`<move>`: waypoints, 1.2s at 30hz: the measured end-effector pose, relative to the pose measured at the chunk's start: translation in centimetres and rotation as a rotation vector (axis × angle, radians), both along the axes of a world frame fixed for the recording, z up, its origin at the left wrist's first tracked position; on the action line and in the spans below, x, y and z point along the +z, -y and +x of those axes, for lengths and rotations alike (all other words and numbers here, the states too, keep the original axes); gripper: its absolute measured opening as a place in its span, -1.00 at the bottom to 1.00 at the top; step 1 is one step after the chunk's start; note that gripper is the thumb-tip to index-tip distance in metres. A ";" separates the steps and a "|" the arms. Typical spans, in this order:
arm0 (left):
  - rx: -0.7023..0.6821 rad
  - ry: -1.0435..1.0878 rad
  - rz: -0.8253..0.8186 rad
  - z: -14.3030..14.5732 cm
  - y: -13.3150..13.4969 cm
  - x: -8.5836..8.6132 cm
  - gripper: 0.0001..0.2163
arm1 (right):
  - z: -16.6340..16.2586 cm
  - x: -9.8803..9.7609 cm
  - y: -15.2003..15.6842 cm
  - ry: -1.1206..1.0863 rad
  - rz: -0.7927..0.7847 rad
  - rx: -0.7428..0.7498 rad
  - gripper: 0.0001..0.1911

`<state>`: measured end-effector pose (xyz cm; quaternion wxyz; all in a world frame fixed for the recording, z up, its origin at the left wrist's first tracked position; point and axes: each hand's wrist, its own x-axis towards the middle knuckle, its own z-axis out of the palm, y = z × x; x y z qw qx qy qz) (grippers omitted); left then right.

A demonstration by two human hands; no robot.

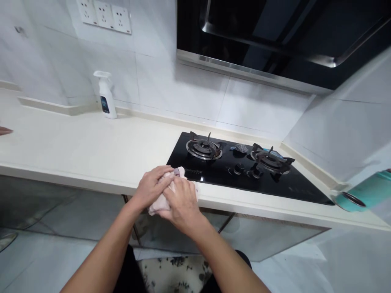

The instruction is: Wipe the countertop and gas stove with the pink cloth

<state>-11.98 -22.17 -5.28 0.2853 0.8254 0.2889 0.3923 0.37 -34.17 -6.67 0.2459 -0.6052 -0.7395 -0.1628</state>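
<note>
Cloth (159, 203) bunched at the counter's (91, 142) front edge; hob (218, 175) at two o'clock from it, bottle (107, 101) at eleven. My left hand (152, 186) and right hand (185, 200) both grip it. Step looks like folding; next move probably calls for keeping folds tight.

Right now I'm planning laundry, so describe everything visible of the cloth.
The pale pinkish cloth looks like fabric with dark markings near its edge. Bunched and partly hidden, it is held between the left hand and right hand at the front edge of the countertop, by the cooktop. Contact with the countertop is unclear.
</note>
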 end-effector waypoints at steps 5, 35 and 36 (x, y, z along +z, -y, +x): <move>0.098 -0.121 0.193 1.0 2.9 -2.0 -0.55 | 2.8 -0.8 3.3 -0.066 0.012 0.047 -0.18; 0.231 -0.410 0.369 7.7 5.4 5.5 -0.42 | 13.4 -0.6 4.4 -0.206 -0.139 -0.486 -0.42; 0.191 -0.459 0.374 8.2 5.7 4.9 -0.47 | 13.3 -0.8 4.3 -0.201 -0.161 -0.496 -0.41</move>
